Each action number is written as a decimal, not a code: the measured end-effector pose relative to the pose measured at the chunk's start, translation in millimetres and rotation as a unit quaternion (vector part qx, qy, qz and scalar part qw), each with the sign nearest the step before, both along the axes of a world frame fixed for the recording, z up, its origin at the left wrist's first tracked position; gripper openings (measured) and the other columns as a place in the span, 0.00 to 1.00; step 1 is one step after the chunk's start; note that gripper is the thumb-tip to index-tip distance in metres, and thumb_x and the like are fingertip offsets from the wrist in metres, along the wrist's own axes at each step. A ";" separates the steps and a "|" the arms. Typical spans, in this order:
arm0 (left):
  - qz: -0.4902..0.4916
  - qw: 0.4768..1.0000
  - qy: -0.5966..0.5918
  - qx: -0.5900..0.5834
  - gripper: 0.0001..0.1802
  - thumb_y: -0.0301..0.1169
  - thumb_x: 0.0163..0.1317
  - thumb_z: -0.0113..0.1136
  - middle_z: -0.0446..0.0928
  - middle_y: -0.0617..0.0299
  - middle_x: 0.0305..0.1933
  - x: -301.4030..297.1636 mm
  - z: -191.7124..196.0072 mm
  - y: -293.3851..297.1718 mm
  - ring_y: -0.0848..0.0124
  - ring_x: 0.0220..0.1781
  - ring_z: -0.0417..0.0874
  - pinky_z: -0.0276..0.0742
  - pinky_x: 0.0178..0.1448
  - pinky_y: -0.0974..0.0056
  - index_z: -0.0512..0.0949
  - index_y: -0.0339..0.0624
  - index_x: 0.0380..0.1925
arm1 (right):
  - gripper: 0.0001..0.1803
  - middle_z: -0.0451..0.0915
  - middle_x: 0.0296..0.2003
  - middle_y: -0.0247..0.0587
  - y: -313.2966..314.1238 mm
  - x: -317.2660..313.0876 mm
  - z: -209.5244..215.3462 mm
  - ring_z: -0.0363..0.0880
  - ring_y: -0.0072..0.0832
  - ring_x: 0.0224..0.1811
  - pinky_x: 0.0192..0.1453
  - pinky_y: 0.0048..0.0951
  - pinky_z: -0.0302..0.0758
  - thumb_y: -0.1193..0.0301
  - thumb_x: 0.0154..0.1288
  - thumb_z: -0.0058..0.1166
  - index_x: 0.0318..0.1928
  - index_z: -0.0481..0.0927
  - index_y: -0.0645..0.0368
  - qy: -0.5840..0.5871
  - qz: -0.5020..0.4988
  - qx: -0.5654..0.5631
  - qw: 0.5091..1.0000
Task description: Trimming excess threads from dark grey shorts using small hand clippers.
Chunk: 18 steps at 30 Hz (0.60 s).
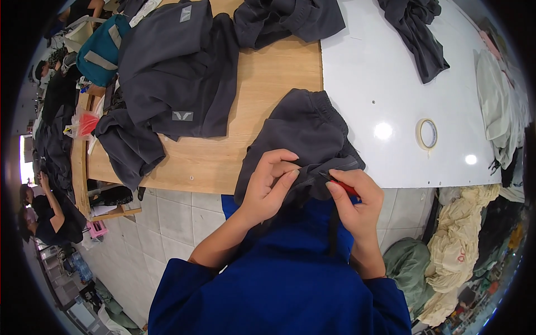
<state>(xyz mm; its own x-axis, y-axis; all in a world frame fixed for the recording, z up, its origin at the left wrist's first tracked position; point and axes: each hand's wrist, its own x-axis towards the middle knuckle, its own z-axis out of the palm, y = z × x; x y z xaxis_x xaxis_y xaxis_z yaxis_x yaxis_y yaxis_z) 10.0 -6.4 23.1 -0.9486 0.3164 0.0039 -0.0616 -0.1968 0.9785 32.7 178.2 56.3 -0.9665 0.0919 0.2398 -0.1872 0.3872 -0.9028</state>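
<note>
A dark grey garment (298, 125) with a gathered elastic edge lies over the front of the table and hangs toward my lap. My left hand (271, 187) pinches a folded edge of it between thumb and fingers. Close by on the right, my right hand (357, 204) is closed around small red-handled snips (344, 188). Their dark pointed tip is against the garment's edge, near my left fingertips. Whether the blades are apart is too small to tell. A dark strip of cloth (333, 229) dangles below, in front of my blue top.
Folded dark grey garments (178, 72) with reflective patches are stacked at left, beside a teal bag (103, 53). More dark garments (290, 22) lie at the back. A tape roll (426, 134) rests on the white tabletop (385, 72). Cream cloth (455, 251) is heaped at right. Another person (50, 212) is at far left.
</note>
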 end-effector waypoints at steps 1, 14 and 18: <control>-0.001 1.000 -0.014 0.010 0.16 0.19 0.66 0.47 0.78 0.56 0.40 0.0 -1.9 -0.7 0.77 0.42 0.77 0.70 0.48 0.74 0.61 0.38 0.53 | 0.12 0.80 0.27 0.42 1.3 1.9 -1.0 0.79 0.29 0.27 0.32 0.22 0.74 0.79 0.48 0.64 0.37 0.82 0.64 -0.019 0.003 -0.038 0.999; -0.031 0.995 -0.099 -0.002 0.20 0.19 0.62 0.54 0.78 0.63 0.35 -7.2 4.4 -1.3 0.82 0.38 0.75 0.68 0.41 0.77 0.63 0.40 0.53 | 0.15 0.79 0.28 0.35 -12.8 -3.5 -35.6 0.73 0.15 0.29 0.34 0.18 0.71 0.75 0.52 0.65 0.42 0.80 0.61 -0.154 0.038 -0.139 0.978; -0.003 0.989 -0.144 0.042 0.21 0.18 0.61 0.55 0.78 0.62 0.35 -6.9 5.6 -0.2 0.82 0.37 0.75 0.68 0.40 0.78 0.63 0.40 0.54 | 0.14 0.79 0.28 0.37 -23.7 -6.6 -17.9 0.76 0.21 0.31 0.37 0.19 0.72 0.76 0.51 0.65 0.41 0.81 0.62 -0.074 -0.058 -0.163 0.982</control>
<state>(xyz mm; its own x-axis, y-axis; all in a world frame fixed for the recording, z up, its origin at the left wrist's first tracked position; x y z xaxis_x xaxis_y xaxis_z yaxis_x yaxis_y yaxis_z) 3.1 -6.6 28.7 -0.9122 0.3325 -0.2395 -0.3366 -0.2747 0.9007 26.0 154.5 38.4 -0.9672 0.2514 0.0361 -0.0157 0.0830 -0.9964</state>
